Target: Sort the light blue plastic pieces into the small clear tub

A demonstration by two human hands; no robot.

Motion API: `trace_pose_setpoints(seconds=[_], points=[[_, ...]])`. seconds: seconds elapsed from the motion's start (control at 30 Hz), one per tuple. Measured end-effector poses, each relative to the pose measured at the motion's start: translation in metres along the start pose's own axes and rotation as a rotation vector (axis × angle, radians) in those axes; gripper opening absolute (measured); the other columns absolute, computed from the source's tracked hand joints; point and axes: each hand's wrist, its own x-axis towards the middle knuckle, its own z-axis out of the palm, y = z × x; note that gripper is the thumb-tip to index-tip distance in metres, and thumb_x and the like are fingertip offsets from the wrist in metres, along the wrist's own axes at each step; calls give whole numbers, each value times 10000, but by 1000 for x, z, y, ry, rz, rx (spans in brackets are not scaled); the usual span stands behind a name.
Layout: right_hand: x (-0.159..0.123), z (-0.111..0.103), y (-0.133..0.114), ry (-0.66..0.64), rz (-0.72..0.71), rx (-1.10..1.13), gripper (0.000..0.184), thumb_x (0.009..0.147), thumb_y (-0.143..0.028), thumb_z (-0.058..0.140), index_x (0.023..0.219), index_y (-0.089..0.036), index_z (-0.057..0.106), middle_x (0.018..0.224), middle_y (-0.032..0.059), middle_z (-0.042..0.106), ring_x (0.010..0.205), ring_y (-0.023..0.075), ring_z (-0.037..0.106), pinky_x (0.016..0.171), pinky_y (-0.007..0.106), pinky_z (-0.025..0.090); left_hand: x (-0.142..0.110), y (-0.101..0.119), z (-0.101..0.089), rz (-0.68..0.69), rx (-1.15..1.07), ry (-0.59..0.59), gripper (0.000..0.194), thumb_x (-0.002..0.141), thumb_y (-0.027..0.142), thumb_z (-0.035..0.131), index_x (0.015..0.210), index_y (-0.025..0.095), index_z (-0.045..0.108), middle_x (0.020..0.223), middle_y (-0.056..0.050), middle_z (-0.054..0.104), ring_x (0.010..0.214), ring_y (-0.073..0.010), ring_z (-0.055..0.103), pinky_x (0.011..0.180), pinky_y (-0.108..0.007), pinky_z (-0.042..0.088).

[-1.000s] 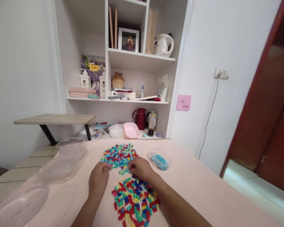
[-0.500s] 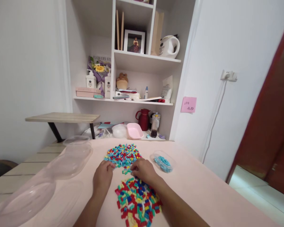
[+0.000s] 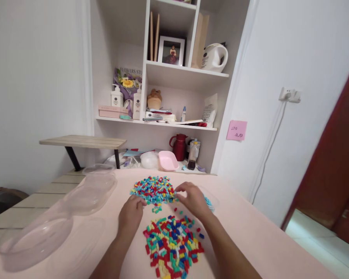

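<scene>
A far pile of small toy building bricks (image 3: 154, 189), mostly blue with red, yellow and green, lies on the pink tabletop. My right hand (image 3: 193, 199) reaches to this pile's right edge, thumb and forefinger apart around small bricks there. At the pile's near left edge rests my left hand (image 3: 130, 213), its fingers curled together; whatever they may hold is hidden. Between my forearms spreads a nearer pile of mixed-colour bricks (image 3: 173, 246). Behind my right hand, partly covered, is a clear tub (image 3: 216, 198) with blue bricks (image 3: 208, 202).
Clear plastic tubs (image 3: 36, 240) line the table's left side, beside a slatted wooden bench (image 3: 31, 201). A pink basin (image 3: 168, 161), a red jug (image 3: 179, 147) and a bottle of dark liquid (image 3: 192, 155) stand at the back, under white shelves (image 3: 186, 69).
My right hand has moved right and away from me, from the gap between the piles to the far pile's right edge, now covering part of the tub. My left hand stays by the pile.
</scene>
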Motion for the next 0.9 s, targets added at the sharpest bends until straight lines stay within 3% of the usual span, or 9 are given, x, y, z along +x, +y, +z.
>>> trace_pose_setpoints(seconds=[0.07, 0.13, 0.23, 0.3, 0.37, 0.47, 0.57, 0.67, 0.9], points=[[-2, -16, 19, 166, 70, -31, 214, 833, -331, 533, 920, -226, 697, 998, 65, 676, 939, 210, 580, 841, 327, 407, 0, 1, 2, 41, 29, -49, 314, 802, 88, 404, 701, 213, 673, 902, -7, 665, 809, -129, 612, 709, -236, 425], [-8, -27, 38, 254, 202, -136, 229, 842, -331, 510, 943, -237, 693, 1015, 65, 668, 964, 227, 571, 848, 358, 394, -1, 1, 4, 79, 55, -104, 319, 802, 78, 412, 700, 212, 683, 912, -11, 666, 828, -129, 612, 749, -241, 422], [-18, -34, 58, 213, 418, -313, 230, 826, -316, 517, 950, -253, 701, 1017, 81, 659, 1002, 280, 552, 836, 418, 377, -1, 0, 6, 118, 91, -163, 326, 817, 86, 404, 732, 213, 692, 936, -15, 665, 856, -129, 611, 784, -245, 418], [-21, -33, 62, 203, 480, -359, 270, 816, -292, 522, 1022, -243, 690, 1048, 105, 646, 1020, 300, 542, 829, 431, 379, -2, -1, 7, 125, 115, -179, 330, 830, 99, 393, 766, 218, 695, 959, -18, 662, 875, -132, 611, 791, -248, 417], [-18, -29, 57, 261, 444, -315, 328, 829, -250, 485, 1105, -223, 661, 1073, 113, 632, 1011, 277, 551, 832, 404, 393, -2, -2, 9, 125, 136, -194, 333, 840, 111, 386, 812, 225, 698, 994, -21, 657, 908, -139, 608, 801, -254, 415], [-10, -16, 36, 278, 265, -93, 345, 859, -207, 411, 1094, -215, 663, 1028, 83, 643, 887, 200, 592, 797, 317, 427, -3, -2, 10, 135, 152, -228, 332, 857, 133, 386, 896, 236, 700, 1044, -28, 649, 961, -148, 598, 820, -257, 411], [-4, 4, 10, 66, 89, 95, 302, 841, -192, 447, 1001, -237, 698, 973, 47, 674, 848, 170, 607, 787, 269, 439, -4, -1, 10, 155, 162, -252, 345, 869, 136, 379, 954, 239, 697, 1063, -37, 638, 986, -148, 585, 827, -249, 410], [-3, 23, -7, -126, 40, 62, 291, 797, -146, 487, 945, -249, 716, 969, 27, 694, 916, 176, 604, 832, 262, 421, -5, 2, 10, 179, 203, -271, 380, 860, 114, 366, 981, 244, 702, 1043, -47, 621, 969, -149, 580, 802, -240, 408], [-9, 36, -19, -279, -74, -6, 266, 813, -157, 489, 896, -242, 727, 939, 15, 716, 962, 177, 594, 906, 268, 387, -6, 5, 11, 244, 269, -289, 416, 853, 115, 377, 1037, 284, 710, 948, -51, 590, 874, -150, 563, 747, -234, 382]])
